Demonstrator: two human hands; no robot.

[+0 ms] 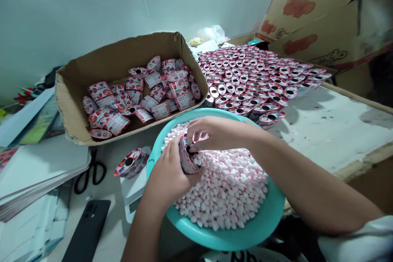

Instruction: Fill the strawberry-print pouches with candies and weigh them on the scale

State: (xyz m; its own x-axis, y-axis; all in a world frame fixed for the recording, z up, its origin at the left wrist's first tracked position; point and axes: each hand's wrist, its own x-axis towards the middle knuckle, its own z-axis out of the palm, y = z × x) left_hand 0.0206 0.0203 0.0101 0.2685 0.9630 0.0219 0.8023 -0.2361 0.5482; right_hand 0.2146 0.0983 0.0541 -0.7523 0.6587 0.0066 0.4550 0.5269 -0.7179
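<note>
A red and white printed container [186,159] with a dark round opening is gripped by my left hand [172,172] above the teal basin [233,239]. My right hand [204,133] is at that opening, its fingers bent; whether they hold a piece is hidden. Small pale pink pieces [224,192] fill much of the basin, and a few lie at the container's mouth. To the left, a similar container [131,163] rests on a small white scale [132,192].
A cardboard box [70,106] with many similar containers stands behind on the left. Rows of open containers [245,73] cover the back right. Black scissors [89,174], a dark phone [87,229] and stacked white sheets [43,168] lie at left.
</note>
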